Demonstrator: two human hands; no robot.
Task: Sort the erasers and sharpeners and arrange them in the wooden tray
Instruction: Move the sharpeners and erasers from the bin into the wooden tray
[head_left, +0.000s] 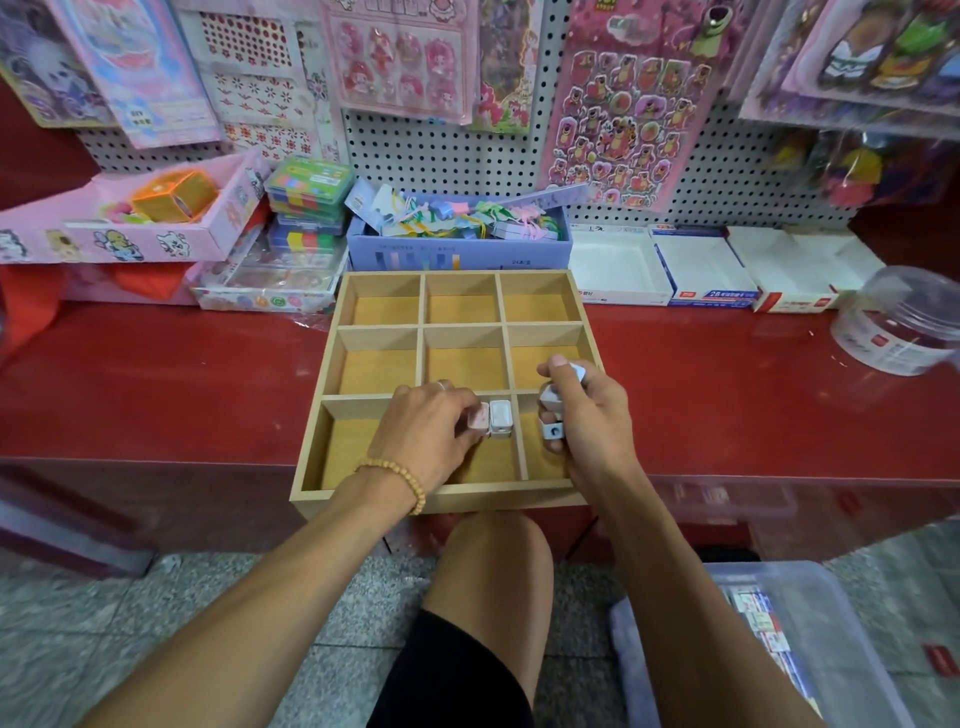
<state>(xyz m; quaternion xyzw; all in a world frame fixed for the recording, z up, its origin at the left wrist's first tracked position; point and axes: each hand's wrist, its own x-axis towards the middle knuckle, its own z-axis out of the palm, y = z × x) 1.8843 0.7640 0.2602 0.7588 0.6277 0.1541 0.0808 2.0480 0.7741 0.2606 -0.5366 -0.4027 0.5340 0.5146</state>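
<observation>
A nine-compartment wooden tray (332, 358) lies on the red counter in front of me. My left hand (423, 436) reaches into the near middle compartment and pinches a small pink sharpener (479, 422), which stands against a white one (502, 420) at that compartment's right divider. My right hand (587, 415) hovers over the near right compartment, gripping several small pale blue and white sharpeners (551, 415); one shows its hole toward me. The other compartments hold nothing.
Behind the tray stands a blue box (457, 252) of pastel stationery, with open white cartons (618, 270) to its right. A clear plastic jar (904, 327) lies at the far right. Pink boxes (130, 228) sit at the left. A clear bin (810, 644) rests on the floor.
</observation>
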